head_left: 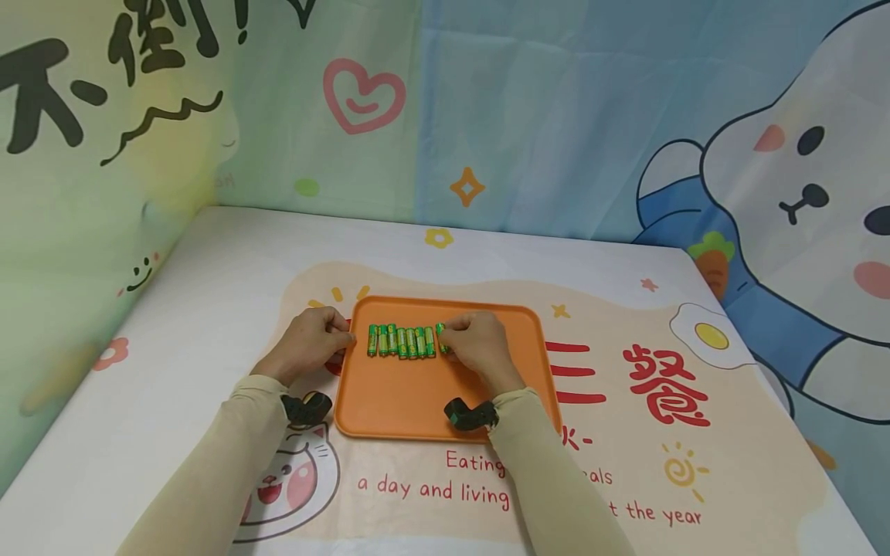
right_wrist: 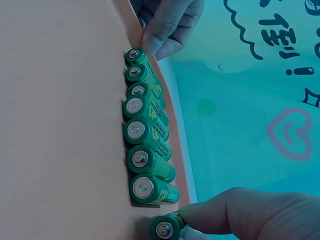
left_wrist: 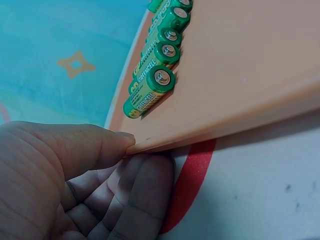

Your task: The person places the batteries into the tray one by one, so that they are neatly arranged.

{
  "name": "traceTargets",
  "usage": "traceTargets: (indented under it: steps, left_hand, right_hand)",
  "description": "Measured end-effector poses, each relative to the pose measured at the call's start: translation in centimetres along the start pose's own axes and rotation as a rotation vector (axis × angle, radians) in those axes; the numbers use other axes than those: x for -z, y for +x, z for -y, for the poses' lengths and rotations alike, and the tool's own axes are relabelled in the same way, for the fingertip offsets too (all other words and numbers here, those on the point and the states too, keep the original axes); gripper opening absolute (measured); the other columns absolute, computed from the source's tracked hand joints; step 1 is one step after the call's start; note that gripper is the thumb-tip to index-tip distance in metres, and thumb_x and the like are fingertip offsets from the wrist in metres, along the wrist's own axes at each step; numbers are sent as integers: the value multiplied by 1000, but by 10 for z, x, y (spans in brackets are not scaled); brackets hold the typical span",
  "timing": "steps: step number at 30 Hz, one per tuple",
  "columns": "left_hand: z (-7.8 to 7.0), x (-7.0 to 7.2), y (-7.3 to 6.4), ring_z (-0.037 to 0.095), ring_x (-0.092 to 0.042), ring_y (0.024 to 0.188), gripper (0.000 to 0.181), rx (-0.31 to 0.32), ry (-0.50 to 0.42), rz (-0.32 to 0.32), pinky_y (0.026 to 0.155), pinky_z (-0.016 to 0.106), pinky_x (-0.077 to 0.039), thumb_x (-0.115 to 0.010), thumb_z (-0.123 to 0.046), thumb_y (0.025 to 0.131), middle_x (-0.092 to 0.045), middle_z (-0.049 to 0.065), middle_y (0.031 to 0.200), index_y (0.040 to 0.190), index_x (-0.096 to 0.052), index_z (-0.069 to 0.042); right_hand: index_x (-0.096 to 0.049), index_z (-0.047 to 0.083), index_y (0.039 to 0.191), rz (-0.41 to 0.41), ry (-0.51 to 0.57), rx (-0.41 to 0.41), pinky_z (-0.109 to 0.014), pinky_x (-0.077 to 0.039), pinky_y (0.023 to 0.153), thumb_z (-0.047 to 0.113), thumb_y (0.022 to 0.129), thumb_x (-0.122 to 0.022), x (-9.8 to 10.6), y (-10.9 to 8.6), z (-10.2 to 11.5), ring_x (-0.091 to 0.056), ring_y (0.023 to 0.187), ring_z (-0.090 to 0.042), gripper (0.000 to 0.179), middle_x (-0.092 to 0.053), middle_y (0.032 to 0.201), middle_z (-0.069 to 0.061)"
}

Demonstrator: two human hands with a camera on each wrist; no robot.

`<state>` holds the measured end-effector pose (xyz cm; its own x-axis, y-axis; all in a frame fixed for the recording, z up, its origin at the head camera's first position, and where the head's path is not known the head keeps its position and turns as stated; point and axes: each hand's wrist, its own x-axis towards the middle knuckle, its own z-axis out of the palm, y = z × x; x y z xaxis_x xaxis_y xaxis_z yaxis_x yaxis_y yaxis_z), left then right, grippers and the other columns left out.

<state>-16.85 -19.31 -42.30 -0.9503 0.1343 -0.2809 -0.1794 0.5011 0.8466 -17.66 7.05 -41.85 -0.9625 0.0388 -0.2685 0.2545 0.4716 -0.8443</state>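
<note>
An orange tray [head_left: 396, 405] lies on the table with a row of green batteries [head_left: 402, 342] side by side along its far part. My left hand [head_left: 306, 344] pinches the tray's left rim; in the left wrist view the thumb [left_wrist: 95, 142] lies on top and curled fingers are below the edge. At the right end of the row, my right hand [head_left: 481, 347] pinches a single green battery [right_wrist: 165, 227], slightly apart from the others. Some batteries in the row show a nub end in the right wrist view, others a flat end. My right fingertips are partly hidden there.
A printed cloth [head_left: 647, 479] with red lettering and cartoon drawings covers the table around the tray. Behind the table hangs a pastel backdrop [head_left: 542, 123] with a large cartoon figure at the right. Each wrist wears a black camera mount [head_left: 471, 415].
</note>
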Motion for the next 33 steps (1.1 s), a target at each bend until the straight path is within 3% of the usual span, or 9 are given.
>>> traceTargets:
  steps: [18, 24, 33]
  left_hand:
    - [2, 0, 2, 17, -71, 72, 15, -6, 11, -6, 67, 31, -62, -64, -7, 100, -68, 15, 91, 107, -62, 5]
    - [3, 1, 2, 17, -71, 71, 15, -5, 7, 1, 66, 31, -62, -64, -7, 99, -69, 14, 90, 106, -62, 5]
    - [3, 1, 2, 16, -71, 70, 14, -13, -4, -1, 65, 32, -62, -65, -7, 99, -69, 14, 90, 106, -61, 5]
  right_hand:
    - [-83, 11, 89, -13, -70, 34, -28, -53, 59, 8, 88, -72, -1, 1, -1, -72, 68, -19, 12, -77, 105, -9]
    - [-80, 10, 76, -13, -71, 41, -28, -45, 53, 5, 86, -70, -2, 1, -2, -70, 66, -20, 15, -76, 78, -5]
    - [-82, 12, 81, -16, -77, 38, -30, -50, 61, 6, 85, -70, -2, 0, -2, -69, 66, -20, 14, -75, 74, -5]
